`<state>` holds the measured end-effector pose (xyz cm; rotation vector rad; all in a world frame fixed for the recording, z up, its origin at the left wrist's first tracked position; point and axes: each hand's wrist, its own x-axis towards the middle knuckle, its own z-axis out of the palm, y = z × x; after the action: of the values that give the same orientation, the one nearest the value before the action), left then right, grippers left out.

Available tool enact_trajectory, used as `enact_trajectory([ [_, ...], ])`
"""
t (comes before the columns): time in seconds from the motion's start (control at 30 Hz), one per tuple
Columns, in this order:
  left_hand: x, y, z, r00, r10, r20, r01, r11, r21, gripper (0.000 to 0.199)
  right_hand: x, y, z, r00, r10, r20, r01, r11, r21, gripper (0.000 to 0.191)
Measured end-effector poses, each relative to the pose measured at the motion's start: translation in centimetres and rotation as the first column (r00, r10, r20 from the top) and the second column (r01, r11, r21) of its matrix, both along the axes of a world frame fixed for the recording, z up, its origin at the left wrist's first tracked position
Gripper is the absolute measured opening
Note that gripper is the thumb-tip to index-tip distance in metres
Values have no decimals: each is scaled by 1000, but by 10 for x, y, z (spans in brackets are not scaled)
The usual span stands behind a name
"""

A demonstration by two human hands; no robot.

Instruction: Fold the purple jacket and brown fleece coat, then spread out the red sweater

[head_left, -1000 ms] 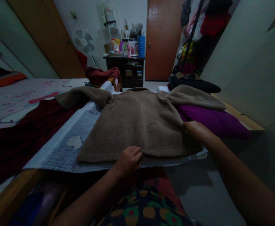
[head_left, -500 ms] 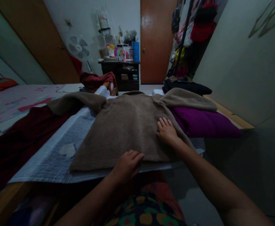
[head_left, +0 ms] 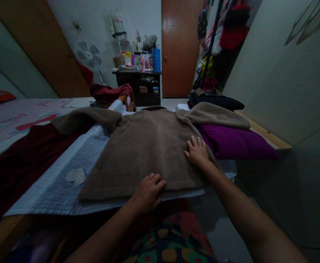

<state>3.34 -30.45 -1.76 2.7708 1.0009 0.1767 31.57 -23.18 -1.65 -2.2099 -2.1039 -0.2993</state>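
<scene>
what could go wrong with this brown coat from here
The right-side sleeve lies over the folded purple cloth, so a tug might drag that along. The other sleeve overlaps the dark red garment and could pull it too. The hem by the left hand sits near the blue cloth's front edge, so it might slip over.
</scene>
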Motion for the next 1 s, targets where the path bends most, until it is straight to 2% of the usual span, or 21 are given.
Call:
enact_trajectory([
  [0.1,0,0,-2,1000,-7,17,7,1000,13,36,-11,-4,2,999,31,-26,-30,999,43,51],
  [0.2,2,0,-4,1000,-14,3,14,999,39,37,-26,-10,-3,983,162,-82,-154,984,91,48],
  [0.33,4,-1,-8,999,-18,-46,22,997,80,37,-34,-20,-17,940,300,-164,-296,954,48,44],
  [0.5,4,-1,-10,998,-35,-55,41,993,114,30,-23,-26,-30,920,352,-174,-352,936,31,43],
  [0.67,5,0,-5,998,-39,-59,46,990,132,25,-22,-24,-33,919,357,-164,-354,934,48,41],
  [0.77,6,-1,-3,997,-29,-69,37,992,118,23,-26,-25,-29,925,346,-158,-347,938,25,41],
  [0.87,4,0,5,998,-15,-53,18,998,58,23,-24,-25,-18,924,352,-147,-359,933,-19,38],
  [0.93,2,3,14,999,-30,-30,30,1000,-8,25,-18,-25,-7,931,343,-127,-347,938,-6,35],
  [1.0,4,11,23,998,-56,-9,56,996,-67,25,-8,-23,4,956,279,-87,-276,960,46,34],
])
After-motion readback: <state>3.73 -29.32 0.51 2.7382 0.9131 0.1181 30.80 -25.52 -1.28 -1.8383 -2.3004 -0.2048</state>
